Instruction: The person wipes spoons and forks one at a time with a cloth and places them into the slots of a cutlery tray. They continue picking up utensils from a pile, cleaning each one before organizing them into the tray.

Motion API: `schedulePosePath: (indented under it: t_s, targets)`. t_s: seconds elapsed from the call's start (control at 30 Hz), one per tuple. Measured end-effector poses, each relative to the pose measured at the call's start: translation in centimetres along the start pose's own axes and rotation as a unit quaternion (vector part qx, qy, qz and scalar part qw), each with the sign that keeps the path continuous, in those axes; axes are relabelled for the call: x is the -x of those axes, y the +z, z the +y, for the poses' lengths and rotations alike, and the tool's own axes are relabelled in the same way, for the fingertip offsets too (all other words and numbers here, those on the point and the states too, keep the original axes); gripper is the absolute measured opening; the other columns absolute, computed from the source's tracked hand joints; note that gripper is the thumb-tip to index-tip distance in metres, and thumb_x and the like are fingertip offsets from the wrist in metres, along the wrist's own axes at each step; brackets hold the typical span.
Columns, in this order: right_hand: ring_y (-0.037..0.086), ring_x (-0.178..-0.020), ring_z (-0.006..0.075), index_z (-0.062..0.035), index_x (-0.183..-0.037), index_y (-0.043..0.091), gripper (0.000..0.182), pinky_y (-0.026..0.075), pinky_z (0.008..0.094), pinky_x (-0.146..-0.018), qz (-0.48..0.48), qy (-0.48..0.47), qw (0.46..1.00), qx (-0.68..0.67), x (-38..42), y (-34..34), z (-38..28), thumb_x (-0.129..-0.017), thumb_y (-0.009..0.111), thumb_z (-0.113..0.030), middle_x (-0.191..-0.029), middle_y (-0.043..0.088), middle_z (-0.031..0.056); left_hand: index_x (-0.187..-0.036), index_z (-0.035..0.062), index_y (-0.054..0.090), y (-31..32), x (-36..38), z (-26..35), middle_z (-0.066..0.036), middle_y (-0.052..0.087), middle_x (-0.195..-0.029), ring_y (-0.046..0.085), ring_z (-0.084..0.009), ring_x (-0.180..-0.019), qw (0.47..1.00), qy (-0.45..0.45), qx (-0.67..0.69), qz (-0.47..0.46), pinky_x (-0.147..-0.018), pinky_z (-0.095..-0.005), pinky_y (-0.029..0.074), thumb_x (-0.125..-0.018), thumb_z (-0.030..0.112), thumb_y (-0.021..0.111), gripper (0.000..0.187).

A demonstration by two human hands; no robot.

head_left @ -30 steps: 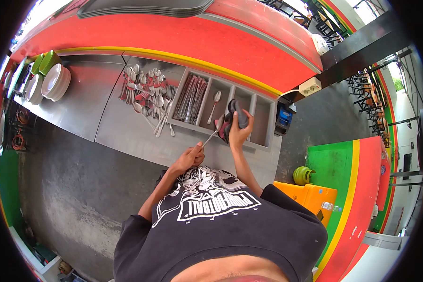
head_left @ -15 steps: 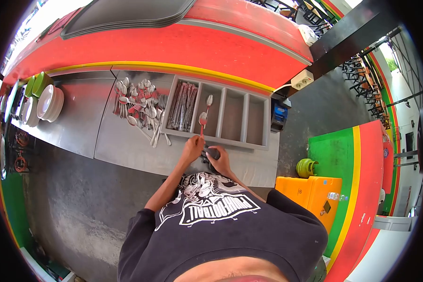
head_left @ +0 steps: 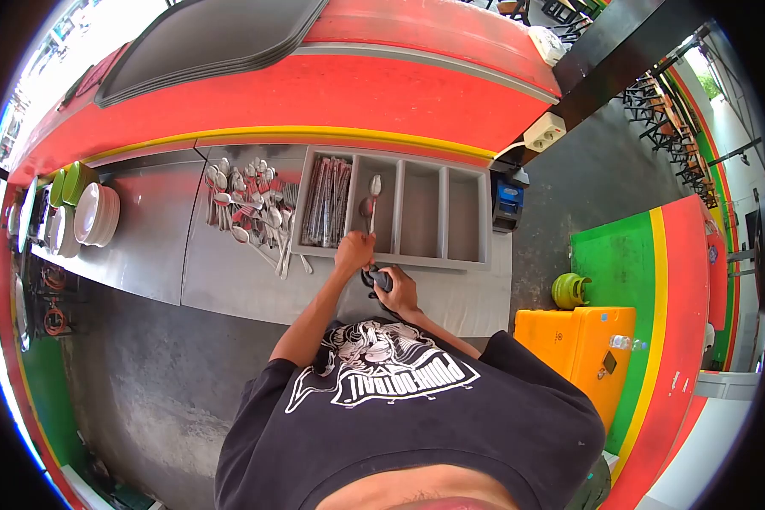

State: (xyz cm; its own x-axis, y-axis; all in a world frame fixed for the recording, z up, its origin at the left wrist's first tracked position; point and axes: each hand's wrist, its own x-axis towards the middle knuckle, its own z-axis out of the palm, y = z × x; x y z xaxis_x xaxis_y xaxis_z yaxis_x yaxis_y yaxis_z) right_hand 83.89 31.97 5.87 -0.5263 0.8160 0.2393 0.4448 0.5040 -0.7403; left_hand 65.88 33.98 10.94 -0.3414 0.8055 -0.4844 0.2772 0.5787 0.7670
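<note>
My left hand (head_left: pixel 354 253) is closed at the near rim of the grey cutlery tray (head_left: pixel 440 263), gripping a spoon (head_left: pixel 366 206) by its handle. The bowl of that spoon points away from me, over the second compartment from the left. Another spoon (head_left: pixel 376 184) lies in the same compartment. Close beside it, my right hand (head_left: pixel 399 295) is wrapped round a dark, bunched cloth (head_left: pixel 383 280). Wrapped cutlery (head_left: pixel 328 202) fills the leftmost compartment. A loose pile of spoons and forks (head_left: pixel 251 204) spreads over the metal counter left of the tray.
Stacked bowls (head_left: pixel 97 214) and green containers (head_left: pixel 78 182) stand at the counter's left end. A red ledge (head_left: pixel 314 93) runs behind the tray, with dark trays (head_left: pixel 204 51) on top. A socket block (head_left: pixel 544 133) and blue-black device (head_left: pixel 508 202) sit to the right.
My left hand has moved forward to the tray's near rim, bringing the spoon lower over the second compartment. My right hand still grips the dark cloth. The camera view has shifted slightly.
</note>
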Motion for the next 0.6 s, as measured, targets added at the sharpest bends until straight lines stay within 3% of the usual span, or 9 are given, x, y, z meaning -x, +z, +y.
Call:
schedulePosePath:
  t_s: [0.1,0.3,0.4,0.5,0.6]
  targets:
    - [0.064,-0.078,0.0353,-0.0085,-0.097,0.060,0.029,0.051,0.0423,-0.067,0.003,0.006,1.000,-0.001,-0.1,0.0,-0.1,-0.073,0.073,-0.019,-0.087,0.063,0.0132,-0.082,-0.0046,0.065,0.1,-0.5,-0.2,-0.010,0.061,-0.054,0.059,-0.0172,-0.041,0.999,0.022,0.024,0.022,-0.041,-0.0313,0.046,-0.094,0.030,0.057,0.038]
    - [0.064,-0.079,0.0359,-0.0086,-0.097,0.060,0.029,0.051,0.0429,-0.069,-0.002,0.011,1.000,-0.001,-0.1,0.1,0.2,-0.073,0.072,-0.020,-0.088,0.064,0.0134,-0.089,-0.0041,0.065,-0.2,0.7,0.2,-0.008,0.061,-0.055,0.056,-0.0155,-0.039,0.995,0.033,0.094,0.025,-0.039,-0.0316,0.042,-0.094,0.028,0.058,0.034]
    - [0.064,-0.080,0.0363,-0.0086,-0.097,0.060,0.028,0.051,0.0430,-0.069,0.000,0.014,1.000,0.000,-0.1,0.0,0.1,-0.073,0.072,-0.020,-0.088,0.064,0.0137,-0.085,-0.0015,0.063,-0.3,2.3,-0.3,-0.006,0.058,-0.053,0.054,-0.0139,-0.038,0.977,0.103,0.183,0.021,-0.040,-0.0298,0.043,-0.095,0.026,0.058,0.030]
    - [0.064,-0.080,0.0370,-0.0082,-0.097,0.060,0.028,0.051,0.0433,-0.070,0.012,0.014,1.000,-0.001,-0.2,-0.1,0.1,-0.073,0.072,-0.020,-0.088,0.064,0.0144,-0.083,0.0000,0.060,-0.1,3.5,-3.1,-0.003,0.054,-0.052,0.049,-0.0100,-0.040,0.959,0.132,0.250,0.019,-0.040,-0.0273,0.038,-0.097,0.024,0.057,0.028]
    - [0.064,-0.081,0.0383,-0.0078,-0.097,0.061,0.029,0.052,0.0435,-0.070,0.010,0.014,1.000,-0.021,-0.2,-0.1,-0.2,-0.073,0.072,-0.020,-0.089,0.064,0.0157,-0.083,0.0014,0.059,-1.1,5.5,-7.4,-0.001,0.052,-0.054,0.047,-0.0076,-0.046,0.963,0.097,0.248,0.039,-0.046,-0.0249,0.038,-0.098,0.026,0.057,0.029]
